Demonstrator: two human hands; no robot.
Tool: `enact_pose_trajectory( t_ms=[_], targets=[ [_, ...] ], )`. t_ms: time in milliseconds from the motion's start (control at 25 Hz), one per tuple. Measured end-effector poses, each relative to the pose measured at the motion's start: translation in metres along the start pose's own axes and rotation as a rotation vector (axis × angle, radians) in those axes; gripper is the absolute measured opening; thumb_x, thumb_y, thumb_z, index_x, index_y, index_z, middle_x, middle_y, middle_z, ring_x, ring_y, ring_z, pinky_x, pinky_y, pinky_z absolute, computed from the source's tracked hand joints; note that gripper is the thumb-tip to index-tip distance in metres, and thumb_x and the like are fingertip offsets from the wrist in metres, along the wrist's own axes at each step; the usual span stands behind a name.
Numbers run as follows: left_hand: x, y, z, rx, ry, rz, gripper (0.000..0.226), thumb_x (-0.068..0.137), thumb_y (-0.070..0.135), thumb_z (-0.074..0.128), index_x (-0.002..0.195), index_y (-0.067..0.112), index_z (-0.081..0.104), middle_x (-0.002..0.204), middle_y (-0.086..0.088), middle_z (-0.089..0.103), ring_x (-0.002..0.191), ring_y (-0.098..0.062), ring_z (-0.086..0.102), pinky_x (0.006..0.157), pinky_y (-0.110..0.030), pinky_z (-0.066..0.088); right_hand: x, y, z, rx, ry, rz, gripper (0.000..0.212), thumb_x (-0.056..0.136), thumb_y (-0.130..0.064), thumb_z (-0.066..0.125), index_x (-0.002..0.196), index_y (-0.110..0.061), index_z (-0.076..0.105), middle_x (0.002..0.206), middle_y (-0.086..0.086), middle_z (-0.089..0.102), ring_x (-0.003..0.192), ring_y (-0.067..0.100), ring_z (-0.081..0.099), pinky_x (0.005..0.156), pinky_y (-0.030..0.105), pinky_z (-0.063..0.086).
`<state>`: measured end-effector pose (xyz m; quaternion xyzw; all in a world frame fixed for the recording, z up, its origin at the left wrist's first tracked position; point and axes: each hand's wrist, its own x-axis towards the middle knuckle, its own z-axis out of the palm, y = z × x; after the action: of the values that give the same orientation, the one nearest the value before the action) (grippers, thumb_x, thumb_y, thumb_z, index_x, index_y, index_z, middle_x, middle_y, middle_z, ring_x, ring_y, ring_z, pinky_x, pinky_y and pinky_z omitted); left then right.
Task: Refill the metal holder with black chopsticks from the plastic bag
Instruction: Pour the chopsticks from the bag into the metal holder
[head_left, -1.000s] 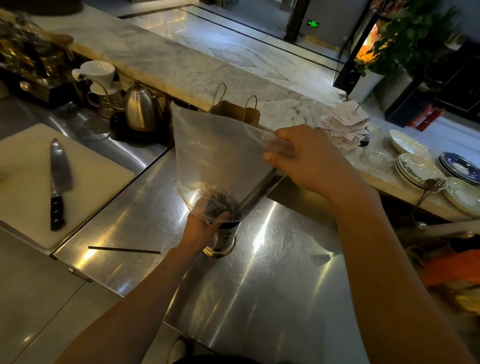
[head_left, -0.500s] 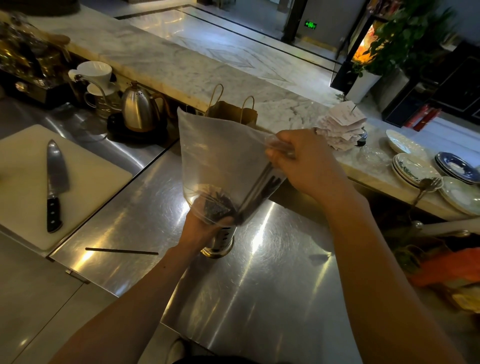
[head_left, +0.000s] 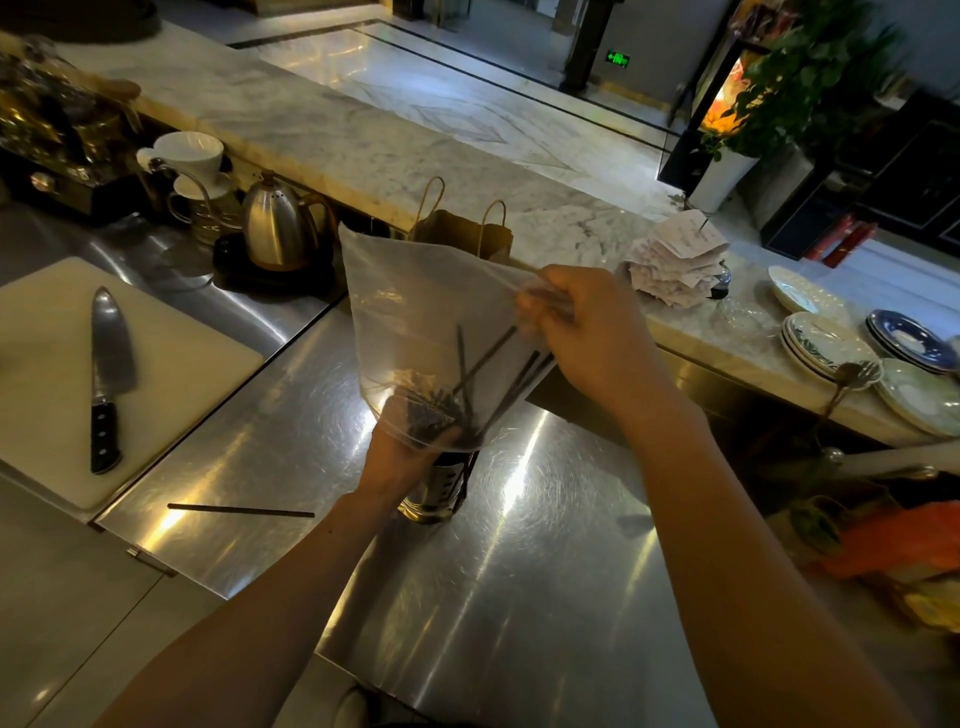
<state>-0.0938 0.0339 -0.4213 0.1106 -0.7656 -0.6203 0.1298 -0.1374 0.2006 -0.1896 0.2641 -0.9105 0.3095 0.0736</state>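
Observation:
A clear plastic bag (head_left: 415, 306) hangs upside down over the metal holder (head_left: 439, 486), which stands on the steel counter. My right hand (head_left: 587, 332) pinches the bag's raised end. My left hand (head_left: 402, 454) grips the bag's lower mouth around the holder's top. Several black chopsticks (head_left: 485, 371) slant inside the bag, their lower ends bunched at the holder's opening. One loose black chopstick (head_left: 241, 511) lies flat on the counter to the left.
A white cutting board (head_left: 171, 364) with a large knife (head_left: 106, 379) lies at the left. A steel kettle (head_left: 278, 228) and a brown paper bag (head_left: 462, 239) stand behind. Stacked plates (head_left: 826, 348) and a receipt spike (head_left: 675, 260) sit on the marble ledge at right.
The chopsticks have spread apart inside the bag and slid lower toward the holder. Both hands keep their hold in about the same place.

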Motion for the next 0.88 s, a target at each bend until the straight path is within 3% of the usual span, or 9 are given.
enact_pose_trajectory(
  t_ms=[120, 200, 320, 440, 520, 560, 680, 760, 880],
  targets=[
    [-0.007, 0.008, -0.001, 0.015, -0.017, 0.037, 0.065, 0.065, 0.040, 0.084, 0.120, 0.024, 0.053, 0.109, 0.018, 0.063, 0.099, 0.009, 0.059, 0.083, -0.003, 0.046, 0.001, 0.002, -0.004, 0.032, 0.016, 0.009, 0.020, 0.096, -0.029, 0.055, 0.090, -0.013, 0.066, 0.082, 0.002, 0.067, 0.073, 0.009, 0.063, 0.063, 0.017, 0.046],
    [-0.011, 0.009, 0.000, 0.022, -0.024, 0.053, 0.071, 0.065, 0.048, 0.082, 0.123, 0.020, 0.054, 0.108, 0.021, 0.059, 0.102, 0.001, 0.058, 0.081, 0.001, 0.043, 0.000, 0.001, -0.008, 0.033, 0.011, 0.011, 0.020, 0.097, -0.030, 0.055, 0.088, -0.016, 0.065, 0.080, -0.002, 0.064, 0.074, 0.004, 0.061, 0.064, 0.012, 0.045],
    [-0.015, 0.005, 0.000, 0.013, -0.055, 0.073, 0.079, 0.063, 0.050, 0.079, 0.129, 0.027, 0.043, 0.115, 0.024, 0.053, 0.111, -0.004, 0.053, 0.086, 0.000, 0.041, 0.000, 0.001, -0.009, 0.028, 0.010, 0.003, 0.020, 0.096, -0.031, 0.055, 0.077, -0.026, 0.061, 0.072, -0.007, 0.060, 0.069, -0.003, 0.057, 0.061, 0.006, 0.040],
    [-0.022, 0.000, 0.000, 0.045, -0.079, 0.070, 0.103, 0.059, 0.040, 0.088, 0.137, 0.048, 0.021, 0.135, 0.016, 0.038, 0.124, 0.009, 0.038, 0.097, -0.001, 0.032, 0.001, 0.004, -0.003, 0.003, 0.014, 0.012, 0.021, 0.096, -0.031, 0.056, 0.083, -0.017, 0.064, 0.074, -0.003, 0.061, 0.070, 0.000, 0.057, 0.062, 0.011, 0.038],
    [-0.030, -0.004, 0.002, 0.026, -0.036, 0.030, 0.120, 0.056, 0.037, 0.093, 0.135, 0.062, 0.007, 0.145, 0.016, 0.028, 0.132, 0.006, 0.031, 0.107, -0.013, 0.028, 0.001, 0.005, -0.001, 0.017, 0.020, 0.007, 0.019, 0.096, -0.030, 0.056, 0.081, -0.020, 0.061, 0.073, -0.006, 0.058, 0.071, 0.000, 0.056, 0.066, 0.014, 0.041],
    [-0.034, -0.007, 0.004, -0.010, 0.018, -0.019, 0.124, 0.055, 0.035, 0.093, 0.139, 0.060, 0.005, 0.150, 0.013, 0.026, 0.136, -0.002, 0.029, 0.111, -0.022, 0.028, 0.002, 0.005, -0.001, 0.038, 0.022, 0.004, 0.018, 0.096, -0.030, 0.056, 0.081, -0.021, 0.060, 0.075, -0.006, 0.059, 0.074, 0.003, 0.059, 0.070, 0.019, 0.047],
    [-0.054, -0.013, 0.018, -0.096, 0.205, -0.240, 0.118, 0.058, 0.033, 0.092, 0.147, 0.030, 0.015, 0.153, -0.005, 0.027, 0.136, -0.020, 0.034, 0.112, -0.039, 0.033, 0.005, 0.009, 0.002, 0.068, 0.014, -0.004, 0.017, 0.096, -0.032, 0.056, 0.085, -0.020, 0.062, 0.086, 0.003, 0.067, 0.082, 0.015, 0.066, 0.081, 0.039, 0.057],
    [-0.072, -0.019, 0.033, -0.072, 0.319, -0.373, 0.099, 0.057, 0.035, 0.092, 0.135, 0.018, 0.033, 0.136, -0.008, 0.042, 0.120, -0.024, 0.050, 0.100, -0.037, 0.046, 0.007, 0.015, 0.006, 0.089, -0.008, 0.006, 0.015, 0.095, -0.036, 0.055, 0.087, -0.025, 0.061, 0.094, 0.004, 0.069, 0.087, 0.017, 0.067, 0.083, 0.043, 0.057],
    [-0.084, -0.025, 0.056, -0.104, 0.178, -0.486, 0.086, 0.053, 0.051, 0.089, 0.121, 0.013, 0.053, 0.116, -0.002, 0.064, 0.104, -0.023, 0.065, 0.084, -0.027, 0.053, 0.009, 0.018, 0.009, 0.115, -0.015, 0.024, 0.010, 0.094, -0.035, 0.055, 0.093, -0.027, 0.061, 0.101, 0.006, 0.069, 0.092, 0.019, 0.067, 0.084, 0.044, 0.057]
  ],
)
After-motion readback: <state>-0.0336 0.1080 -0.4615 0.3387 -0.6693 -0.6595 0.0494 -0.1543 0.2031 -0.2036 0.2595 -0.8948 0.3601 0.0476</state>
